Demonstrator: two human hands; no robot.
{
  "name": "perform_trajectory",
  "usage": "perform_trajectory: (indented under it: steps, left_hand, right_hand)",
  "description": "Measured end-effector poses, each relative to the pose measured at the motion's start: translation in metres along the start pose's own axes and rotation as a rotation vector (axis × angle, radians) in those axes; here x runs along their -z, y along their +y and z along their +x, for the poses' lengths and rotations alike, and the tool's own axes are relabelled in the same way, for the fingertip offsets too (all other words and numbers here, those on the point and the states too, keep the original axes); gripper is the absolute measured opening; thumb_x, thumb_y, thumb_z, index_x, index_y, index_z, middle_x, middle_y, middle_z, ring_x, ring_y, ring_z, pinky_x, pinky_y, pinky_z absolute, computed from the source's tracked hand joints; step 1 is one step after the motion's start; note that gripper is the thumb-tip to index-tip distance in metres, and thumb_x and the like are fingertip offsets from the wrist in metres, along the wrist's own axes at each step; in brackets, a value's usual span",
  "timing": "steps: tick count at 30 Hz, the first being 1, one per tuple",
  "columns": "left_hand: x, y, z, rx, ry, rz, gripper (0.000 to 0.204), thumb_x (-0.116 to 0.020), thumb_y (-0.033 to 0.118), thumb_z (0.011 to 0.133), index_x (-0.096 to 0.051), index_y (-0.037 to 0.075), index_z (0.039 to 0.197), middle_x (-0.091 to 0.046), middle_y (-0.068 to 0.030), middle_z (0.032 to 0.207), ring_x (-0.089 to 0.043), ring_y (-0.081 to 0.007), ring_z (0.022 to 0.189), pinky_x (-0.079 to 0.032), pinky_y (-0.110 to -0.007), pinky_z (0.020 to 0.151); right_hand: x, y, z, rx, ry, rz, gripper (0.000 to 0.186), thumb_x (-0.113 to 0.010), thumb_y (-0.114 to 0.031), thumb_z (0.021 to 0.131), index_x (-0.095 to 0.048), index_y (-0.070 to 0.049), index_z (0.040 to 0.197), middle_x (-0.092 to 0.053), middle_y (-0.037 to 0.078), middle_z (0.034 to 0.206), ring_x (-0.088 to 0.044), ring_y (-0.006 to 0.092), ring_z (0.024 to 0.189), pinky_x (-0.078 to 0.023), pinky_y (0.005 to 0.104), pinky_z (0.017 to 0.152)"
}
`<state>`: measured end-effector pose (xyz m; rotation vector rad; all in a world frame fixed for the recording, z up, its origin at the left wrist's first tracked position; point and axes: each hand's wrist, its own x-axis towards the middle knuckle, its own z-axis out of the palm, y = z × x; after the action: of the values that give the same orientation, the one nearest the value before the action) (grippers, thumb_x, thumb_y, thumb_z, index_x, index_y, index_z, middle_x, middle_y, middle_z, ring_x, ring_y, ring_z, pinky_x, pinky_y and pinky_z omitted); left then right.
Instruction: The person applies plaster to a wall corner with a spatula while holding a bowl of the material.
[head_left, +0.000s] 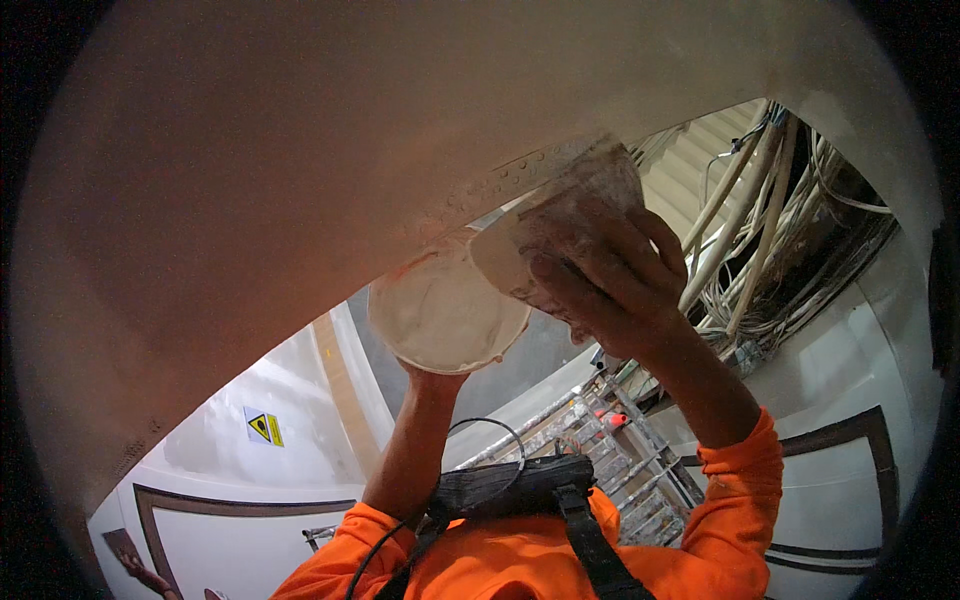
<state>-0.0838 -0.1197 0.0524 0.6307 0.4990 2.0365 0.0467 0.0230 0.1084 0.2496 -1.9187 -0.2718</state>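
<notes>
My left hand (433,370) grips a round pale container (440,315) from below; it holds creamy white paste. My right hand (615,275) is closed on a wide, paste-smeared scraper (525,230), its fingers over the blade, just right of the container and partly overlapping its rim in this view. The blade is at the underside edge of a large plastered panel (260,170) overhead, by a perforated strip (520,165) along that edge; whether it touches is hard to tell.
Bundled cables (750,220) hang in an opening at upper right. Scaffolding (640,480) stands below, behind my body. White walls with dark-taped outlines and a yellow warning sign (263,428) surround me. Another person's hand (130,560) holds a dark flat tool at lower left.
</notes>
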Motion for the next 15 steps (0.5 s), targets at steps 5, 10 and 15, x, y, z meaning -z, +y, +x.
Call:
perform_trajectory:
  steps: [5,10,15]
  left_hand:
    - [0.04,-0.009,-0.008,-0.265,0.001,0.295,0.079,-0.05,0.057,0.079,-0.018,0.015,0.138,-0.023,-0.0092,0.142,-0.027,-0.0302,0.128,-0.02,-0.05,0.105]
    - [0.039,-0.008,-0.011,-0.523,-0.019,0.739,0.081,-0.047,0.063,0.076,-0.018,0.018,0.138,-0.024,-0.0102,0.141,-0.027,-0.0318,0.128,-0.025,-0.053,0.102]
    - [0.035,-0.003,-0.003,-0.765,-0.025,1.176,0.083,-0.044,0.069,0.074,-0.019,0.021,0.138,-0.026,-0.0111,0.14,-0.028,-0.0334,0.128,-0.03,-0.057,0.099]
  right_hand:
    - [-0.023,-0.006,0.026,-0.142,0.303,0.025,0.039,-0.048,-0.041,0.085,-0.055,-0.018,0.115,-0.049,0.009,0.126,-0.044,0.0317,0.118,-0.029,0.0505,0.099]
    - [-0.074,-0.044,0.029,-0.231,0.342,-0.051,0.046,-0.042,-0.047,0.087,-0.051,-0.018,0.121,-0.043,0.012,0.131,-0.036,0.0343,0.124,-0.021,0.0534,0.103]
    - [-0.064,-0.07,-0.007,-0.284,0.169,0.09,0.038,-0.043,-0.038,0.089,-0.054,-0.015,0.118,-0.047,0.015,0.127,-0.041,0.0339,0.121,-0.027,0.0518,0.1]
